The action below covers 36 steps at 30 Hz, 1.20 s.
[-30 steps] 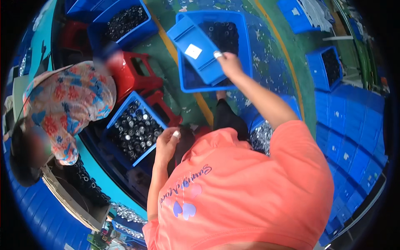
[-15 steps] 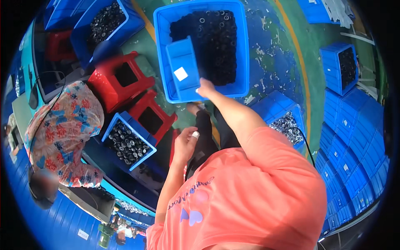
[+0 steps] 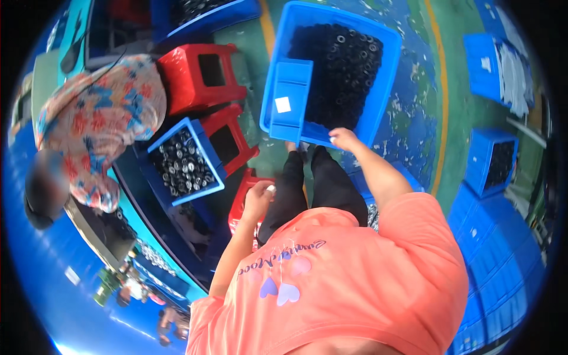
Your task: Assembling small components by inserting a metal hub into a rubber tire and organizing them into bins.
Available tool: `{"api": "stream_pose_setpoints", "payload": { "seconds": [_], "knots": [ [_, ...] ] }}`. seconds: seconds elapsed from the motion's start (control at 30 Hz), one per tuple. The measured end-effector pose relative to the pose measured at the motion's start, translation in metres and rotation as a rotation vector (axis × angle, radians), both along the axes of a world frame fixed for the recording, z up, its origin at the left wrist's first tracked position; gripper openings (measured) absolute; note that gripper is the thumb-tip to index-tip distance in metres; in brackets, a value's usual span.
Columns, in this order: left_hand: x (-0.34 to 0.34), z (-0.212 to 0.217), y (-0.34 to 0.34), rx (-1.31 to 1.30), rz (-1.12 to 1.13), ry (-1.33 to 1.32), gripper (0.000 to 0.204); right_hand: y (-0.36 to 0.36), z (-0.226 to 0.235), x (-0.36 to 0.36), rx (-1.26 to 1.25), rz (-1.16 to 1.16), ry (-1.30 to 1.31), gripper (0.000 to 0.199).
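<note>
My right hand [image 3: 344, 139] is over the near rim of a large blue tub [image 3: 387, 77], its fingers loosely bent and seemingly holding nothing. Dark ring-shaped parts [image 3: 337, 77] fill much of the tub. A smaller blue bin [image 3: 293, 86] with a white label sits in the tub's left side, apart from my right hand. Lower left, my left hand [image 3: 257, 201] hangs beside my leg, fingers loosely curled, no object visible in it. Each hand has a small white covering on one digit.
Red stools [image 3: 198, 77] stand left of the tub, with a blue bin of dark and shiny rings [image 3: 182, 164] beside them. A person in a floral top [image 3: 112, 112] is at the left. Stacked blue crates [image 3: 491, 236] line the right side.
My right hand has let go of the smaller bin and moved right along the tub's rim. The bin stays inside the tub. The whole view has shifted and turned.
</note>
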<state>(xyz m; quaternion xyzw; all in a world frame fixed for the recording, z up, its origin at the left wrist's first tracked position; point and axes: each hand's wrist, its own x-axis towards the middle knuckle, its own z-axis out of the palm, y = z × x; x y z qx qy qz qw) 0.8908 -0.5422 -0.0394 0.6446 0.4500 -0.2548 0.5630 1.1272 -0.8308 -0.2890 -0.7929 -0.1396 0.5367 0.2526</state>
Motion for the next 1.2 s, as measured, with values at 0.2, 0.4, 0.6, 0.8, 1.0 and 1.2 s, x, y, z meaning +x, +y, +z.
{"api": "stream_pose_setpoints", "payload": {
  "seconds": [0.2, 0.4, 0.6, 0.8, 1.0, 1.2],
  "knots": [
    [-0.131, 0.009, 0.030, -0.020, 0.399, 0.124, 0.026, -0.076, -0.006, -0.053, -0.176, 0.304, 0.015, 0.035],
    [-0.184, -0.025, 0.062, -0.059, 0.460, 0.071, 0.022, 0.016, 0.026, -0.060, -0.074, -0.263, 0.150, 0.079],
    [-0.107, -0.091, 0.110, 0.048, -0.064, -0.086, 0.021, 0.186, -0.013, -0.015, 0.170, -0.716, -0.087, 0.047],
    [-0.011, -0.102, 0.068, 0.019, -0.057, -0.191, 0.021, 0.253, 0.045, 0.006, 0.253, -0.737, -0.514, 0.032],
    [-0.024, -0.093, 0.010, 0.053, -0.246, -0.112, 0.028, 0.240, 0.011, 0.024, 0.221, -0.392, -0.119, 0.058],
    [0.013, -0.098, -0.002, 0.329, -0.151, -0.209, 0.041, 0.171, 0.024, 0.052, 0.165, -0.160, 0.281, 0.067]
  ]
}}
